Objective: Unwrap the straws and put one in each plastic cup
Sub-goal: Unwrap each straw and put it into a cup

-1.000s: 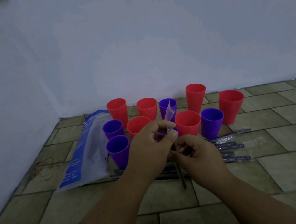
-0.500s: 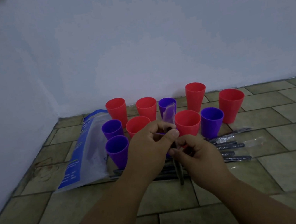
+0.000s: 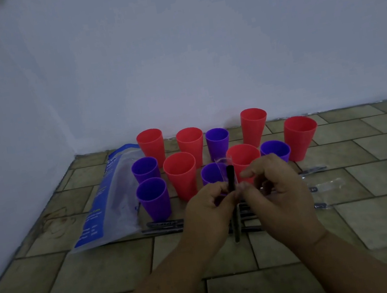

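Between the 2 hands, just in front of the cups, a thin black plastic straw (image 3: 230, 178) stands upright, its tip poking out of a clear plastic wrapper (image 3: 224, 163). With curled fingers the left hand (image 3: 209, 207) pinches the straw low down. Beside it the right hand (image 3: 278, 191) pinches the wrapper's edge, index finger lifted. Beyond them, 6 red plastic cups (image 3: 180, 173) and 5 purple plastic cups (image 3: 153, 198) stand on the tiled floor (image 3: 79, 265). None shows a straw, so I judge the task barely begun. More wrapped straws (image 3: 164, 224) lie beneath the hands, and a blue-and-clear plastic bag (image 3: 109, 197) lies left of the cups.
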